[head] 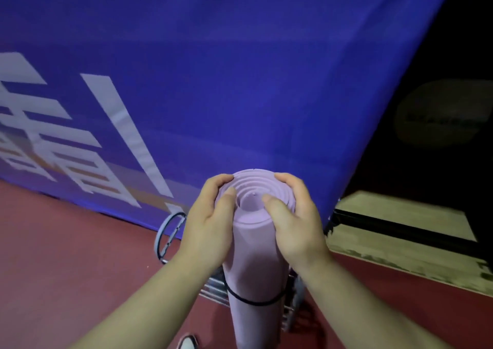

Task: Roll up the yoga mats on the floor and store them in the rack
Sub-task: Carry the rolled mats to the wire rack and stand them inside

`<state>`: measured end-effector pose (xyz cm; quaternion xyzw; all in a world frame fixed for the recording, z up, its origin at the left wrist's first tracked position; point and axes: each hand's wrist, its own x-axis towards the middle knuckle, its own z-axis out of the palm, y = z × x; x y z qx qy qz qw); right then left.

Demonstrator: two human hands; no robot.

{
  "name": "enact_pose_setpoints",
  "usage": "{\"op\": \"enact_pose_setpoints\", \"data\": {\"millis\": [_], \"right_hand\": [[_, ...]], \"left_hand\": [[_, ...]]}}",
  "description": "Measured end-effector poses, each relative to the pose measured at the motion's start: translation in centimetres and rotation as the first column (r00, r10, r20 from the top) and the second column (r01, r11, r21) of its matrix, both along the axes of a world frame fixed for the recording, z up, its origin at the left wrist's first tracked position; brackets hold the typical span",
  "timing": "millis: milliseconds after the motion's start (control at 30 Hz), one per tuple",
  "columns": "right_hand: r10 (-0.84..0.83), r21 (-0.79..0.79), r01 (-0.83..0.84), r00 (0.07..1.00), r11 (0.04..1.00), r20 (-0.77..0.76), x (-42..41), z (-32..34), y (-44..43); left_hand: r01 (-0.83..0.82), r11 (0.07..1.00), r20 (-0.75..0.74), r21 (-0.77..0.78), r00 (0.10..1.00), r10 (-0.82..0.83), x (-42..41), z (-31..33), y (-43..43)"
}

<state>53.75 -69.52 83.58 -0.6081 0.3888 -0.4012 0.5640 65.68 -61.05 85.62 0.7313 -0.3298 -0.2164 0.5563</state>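
Rolled lilac yoga mat [252, 242] stands upright at lower centre, inside a black ring of the wire rack [290, 306]. Left hand [210, 228] and right hand [296, 223] clasp its top end, thumbs on the spiral.

Indoor sports hall or gym venue, not a home. Evidence: red matte sports-type floor [66, 255] across the near ground. A large blue fabric banner [240, 81] hangs along its edge like a court barrier, with big white printed characters [125, 135]. A strip of pale wood flooring [400, 215] lies past the banner's right end, with a dark unlit area [453, 41] beyond it. 1 rolled purple yoga mat [253, 255] stands upright at a grey wire rack [213, 291] by the banner. Lighting is dim overall.
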Motion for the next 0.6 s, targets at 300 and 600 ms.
{"op": "enact_pose_setpoints", "data": {"millis": [300,600], "right_hand": [[-0.137,-0.006,0.138,0.986,0.990,0.095,21.2,1.7,1.2],[-0.115,-0.074,0.128,0.980,0.989,0.159,32.1,2.8,-0.5]], "left_hand": [[0.105,0.995,0.030,-0.004,0.994,-0.104,21.8,2.7,-0.2],[0.107,0.990,0.043,-0.096,0.994,-0.103,32.3,4.3,-1.7]]}}
